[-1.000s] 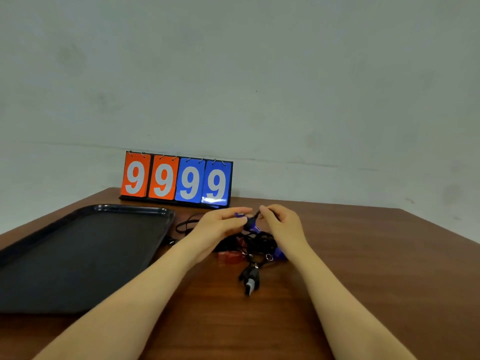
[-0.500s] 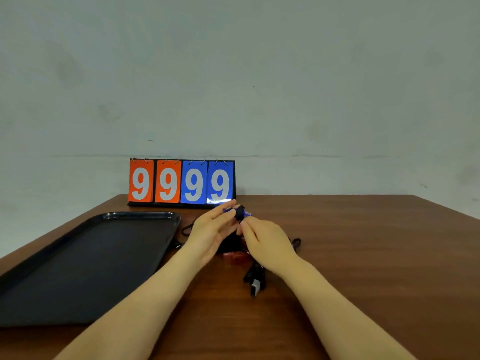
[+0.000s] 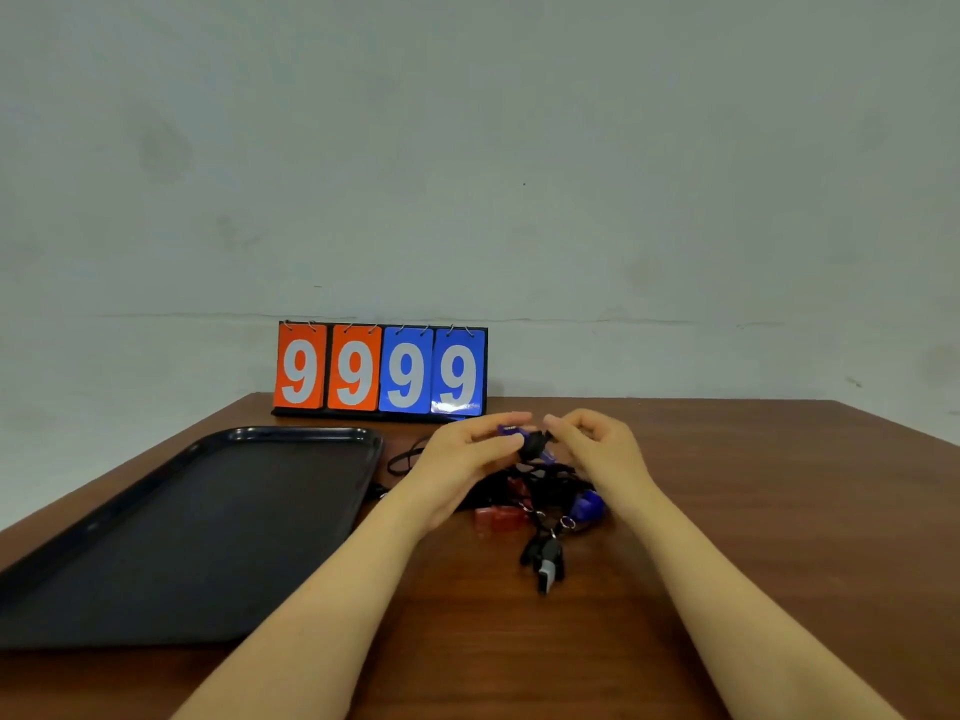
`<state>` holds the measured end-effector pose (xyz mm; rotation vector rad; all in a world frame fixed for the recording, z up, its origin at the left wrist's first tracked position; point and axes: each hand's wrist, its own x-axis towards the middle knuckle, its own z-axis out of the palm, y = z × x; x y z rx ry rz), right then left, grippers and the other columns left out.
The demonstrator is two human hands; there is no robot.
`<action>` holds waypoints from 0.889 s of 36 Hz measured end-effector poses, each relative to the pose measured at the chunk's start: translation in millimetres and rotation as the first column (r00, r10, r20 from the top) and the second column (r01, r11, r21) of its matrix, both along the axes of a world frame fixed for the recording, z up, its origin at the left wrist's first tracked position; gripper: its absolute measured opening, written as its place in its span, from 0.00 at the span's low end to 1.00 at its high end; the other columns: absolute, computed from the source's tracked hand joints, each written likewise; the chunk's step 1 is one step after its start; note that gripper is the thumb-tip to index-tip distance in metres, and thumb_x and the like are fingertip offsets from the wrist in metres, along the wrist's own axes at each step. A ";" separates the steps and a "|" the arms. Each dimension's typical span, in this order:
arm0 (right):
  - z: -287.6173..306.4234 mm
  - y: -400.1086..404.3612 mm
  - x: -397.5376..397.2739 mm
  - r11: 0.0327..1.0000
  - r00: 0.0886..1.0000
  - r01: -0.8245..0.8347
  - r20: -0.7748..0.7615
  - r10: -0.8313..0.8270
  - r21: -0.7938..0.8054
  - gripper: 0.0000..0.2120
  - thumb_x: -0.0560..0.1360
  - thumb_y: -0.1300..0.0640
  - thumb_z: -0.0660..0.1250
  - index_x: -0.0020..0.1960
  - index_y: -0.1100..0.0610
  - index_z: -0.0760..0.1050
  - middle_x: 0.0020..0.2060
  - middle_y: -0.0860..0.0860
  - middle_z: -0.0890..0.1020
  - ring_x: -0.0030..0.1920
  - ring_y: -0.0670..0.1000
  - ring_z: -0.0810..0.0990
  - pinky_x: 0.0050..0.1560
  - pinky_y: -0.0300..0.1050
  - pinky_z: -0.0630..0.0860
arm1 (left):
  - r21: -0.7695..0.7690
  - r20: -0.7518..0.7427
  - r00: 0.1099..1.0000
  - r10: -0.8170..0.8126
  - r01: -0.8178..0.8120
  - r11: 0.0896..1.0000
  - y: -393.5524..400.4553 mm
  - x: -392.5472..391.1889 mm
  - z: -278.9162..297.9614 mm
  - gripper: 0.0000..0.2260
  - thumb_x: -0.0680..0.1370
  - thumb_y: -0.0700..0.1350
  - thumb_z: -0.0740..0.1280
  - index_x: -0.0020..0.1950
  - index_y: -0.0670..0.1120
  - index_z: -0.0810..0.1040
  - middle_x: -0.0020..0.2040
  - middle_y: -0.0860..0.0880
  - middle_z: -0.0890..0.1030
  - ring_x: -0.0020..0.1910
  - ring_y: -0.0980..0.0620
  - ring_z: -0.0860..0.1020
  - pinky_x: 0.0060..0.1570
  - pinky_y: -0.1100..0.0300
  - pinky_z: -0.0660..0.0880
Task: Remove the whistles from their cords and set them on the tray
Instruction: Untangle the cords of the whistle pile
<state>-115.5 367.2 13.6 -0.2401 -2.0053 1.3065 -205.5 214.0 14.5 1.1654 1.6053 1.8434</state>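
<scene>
Nearest you on the table (image 3: pixel 779 511), a black whistle (image 3: pixel 545 561) lies before red (image 3: pixel 501 518) and blue (image 3: pixel 587 504) ones amid tangled cords (image 3: pixel 545 483). Above them, your left hand (image 3: pixel 462 462) pinches a purple whistle (image 3: pixel 511 431); your right hand (image 3: pixel 597 449) curls its fingers at the clip. The tray (image 3: pixel 291 436) sits left, the scoreboard (image 3: pixel 382 371) behind.

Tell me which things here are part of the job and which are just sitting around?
Part of the job:
- blue whistle, held by left hand
- right hand, at its cord
- whistles in a pile
- black tray

Just sitting there:
- scoreboard
- table
</scene>
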 end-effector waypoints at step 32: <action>-20.7 -18.6 -18.0 0.774 0.970 0.158 0.052 -0.239 0.613 0.11 0.82 0.53 0.56 0.49 0.55 0.75 0.40 0.49 0.81 0.39 0.48 0.78 0.42 0.45 0.76 | 0.283 0.430 0.900 0.070 -0.207 0.937 24.8 -6.8 -5.4 0.05 0.78 0.37 0.65 0.48 0.40 0.81 0.42 0.46 0.86 0.44 0.52 0.84 0.43 0.61 0.81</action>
